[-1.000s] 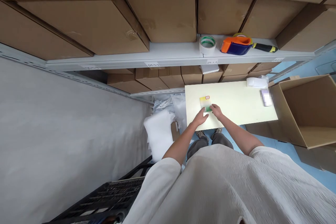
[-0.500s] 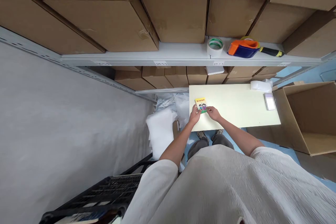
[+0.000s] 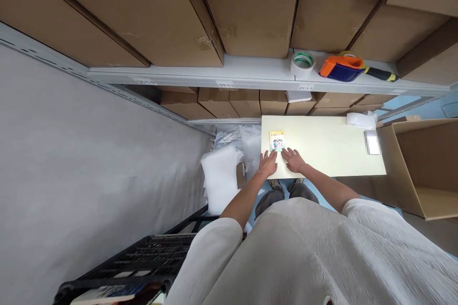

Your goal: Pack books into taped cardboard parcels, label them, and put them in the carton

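Observation:
A small picture book [image 3: 277, 141] with a yellow top and cartoon children on its cover lies flat near the left end of the pale yellow tabletop [image 3: 322, 152]. Its cover looks washed out by glare. My left hand [image 3: 269, 164] rests at the book's lower left corner, fingers spread, fingertips at the edge. At the lower right corner is my right hand [image 3: 294, 160], its fingers stretched out and apart. Neither hand grips the book; whether the fingertips press on it or on the table, I cannot tell.
A shelf above holds cardboard boxes [image 3: 246, 14], a tape roll [image 3: 302, 64], an orange-and-blue tape dispenser [image 3: 341, 67] and a black-and-yellow handled tool [image 3: 381, 74]. White foam sheets [image 3: 222, 178] sit left of the table, an open carton [image 3: 404, 167] right, a black crate [image 3: 143, 257] lower left.
Both hands have let go of the book's sides and drawn back to its lower edge, with fingers spreading. The book, tilted between them before, now lies straighter and flat. The view has shifted slightly.

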Motion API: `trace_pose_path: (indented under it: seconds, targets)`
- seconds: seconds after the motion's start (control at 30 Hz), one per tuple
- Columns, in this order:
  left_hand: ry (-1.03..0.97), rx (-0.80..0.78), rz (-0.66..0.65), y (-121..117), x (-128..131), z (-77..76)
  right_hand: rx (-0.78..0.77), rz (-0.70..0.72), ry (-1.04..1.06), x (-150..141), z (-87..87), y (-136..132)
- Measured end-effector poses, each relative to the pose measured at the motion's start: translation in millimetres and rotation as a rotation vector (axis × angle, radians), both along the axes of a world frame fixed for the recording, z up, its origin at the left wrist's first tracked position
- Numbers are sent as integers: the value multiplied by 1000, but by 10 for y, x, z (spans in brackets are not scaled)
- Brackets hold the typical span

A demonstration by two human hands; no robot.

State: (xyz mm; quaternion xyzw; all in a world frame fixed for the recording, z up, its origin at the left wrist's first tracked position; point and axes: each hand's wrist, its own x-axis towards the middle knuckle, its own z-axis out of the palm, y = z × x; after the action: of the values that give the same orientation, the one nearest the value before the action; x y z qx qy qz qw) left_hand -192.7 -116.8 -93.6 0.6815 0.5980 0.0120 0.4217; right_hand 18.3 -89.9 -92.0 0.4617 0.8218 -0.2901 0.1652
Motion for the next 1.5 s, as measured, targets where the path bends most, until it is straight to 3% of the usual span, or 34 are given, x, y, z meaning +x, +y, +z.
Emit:
trace_pose_path:
  seconds: [0.4,0.73,0.9,1.13,1.33,1.5]
  targets:
    - [16,-41,156,529,-115,-86,-93,-124,52,-424,-303,644]
    - [42,-77,199,864,-67,-158,-133,-195,-2,-648,-448,942]
    - [101,-66,132,877,-79,-167,-139,-129,-125,-698,-349,984]
    - [260,-49,-5,852,-97,-103,-167,-76,-191,-712,-36,960]
    - [284,56,-93,699,-162,-49,-176,-82,-139,-576,214,794]
    - [254,21,-81,571,-193,-29,-225,-139,-135,-403,325,621]
